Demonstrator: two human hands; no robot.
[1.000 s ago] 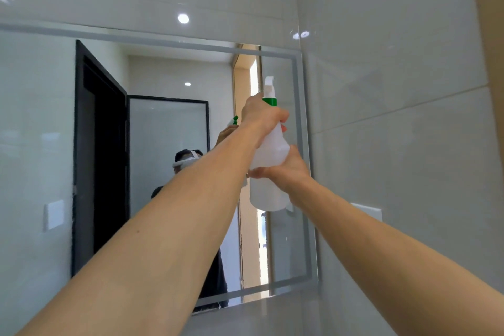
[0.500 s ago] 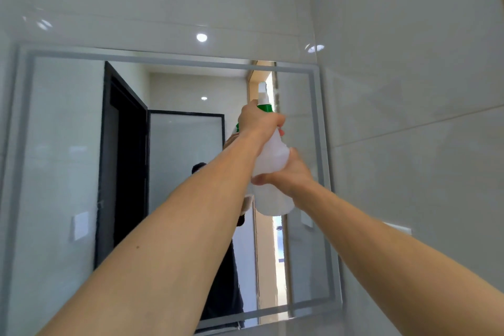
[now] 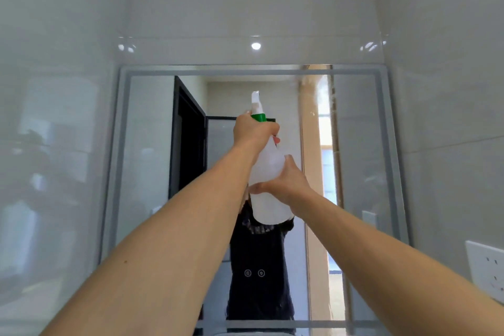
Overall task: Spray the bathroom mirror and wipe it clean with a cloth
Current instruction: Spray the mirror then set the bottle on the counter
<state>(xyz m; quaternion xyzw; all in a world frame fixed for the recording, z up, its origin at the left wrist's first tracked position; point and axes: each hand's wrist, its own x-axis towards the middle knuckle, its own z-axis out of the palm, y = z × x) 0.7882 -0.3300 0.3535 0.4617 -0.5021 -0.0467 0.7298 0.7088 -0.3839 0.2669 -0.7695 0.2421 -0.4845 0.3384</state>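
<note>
A white spray bottle [image 3: 268, 172] with a green collar is held upright in front of the framed bathroom mirror [image 3: 147, 144]. My left hand [image 3: 255, 131] grips the bottle's neck and trigger just under the nozzle. My right hand [image 3: 286, 184] holds the bottle's body from the right side. A patch of fine spray mist and droplets [image 3: 313, 95] shows on the mirror's upper right part. No cloth is in view.
Glossy white tiled walls [image 3: 436, 117] stand on both sides of the mirror. A white wall socket [image 3: 485, 267] sits at the right edge. Two small touch icons [image 3: 254, 273] show low on the mirror glass. The mirror reflects a person in dark clothes and a black door frame.
The view has swung so the mirror is now centred and seen whole. The bottle and both hands have moved left from the mirror's right edge toward its middle. Mist now shows upper right.
</note>
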